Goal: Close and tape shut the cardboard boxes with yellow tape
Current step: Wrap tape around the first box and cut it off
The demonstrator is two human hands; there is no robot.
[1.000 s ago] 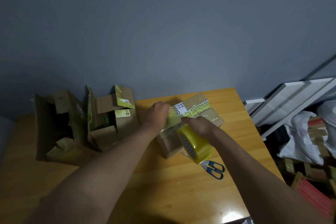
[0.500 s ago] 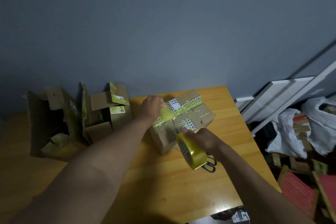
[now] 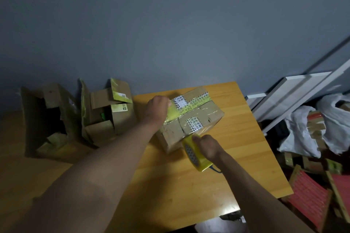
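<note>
Closed cardboard box point(image 3: 191, 119): brown, yellow tape strip point(image 3: 173, 114) across top, white labels with black-and-white striped edging; tape roll point(image 3: 196, 154): yellow, core grey with dark dots; table point(image 3: 170, 185): orange-yellow wood grain; two open boxes point(image 3: 106, 113): brown, green-yellow tape remnants; wall point(image 3: 170, 24): plain grey-blue; boards point(image 3: 295, 92) at right: white; bags point(image 3: 303, 130): white; slatted items point(image 3: 306, 198): red.

Both bare forearms reach forward, left arm long and straight. Left hand point(image 3: 157, 108) knuckles up, fingers curled, pinching the free end of the tape strip point(image 3: 173, 114). Right hand point(image 3: 209, 146) lower and nearer, wrist bent, grip wrapped round the tape roll point(image 3: 195, 154), thumb on its rim.
</note>
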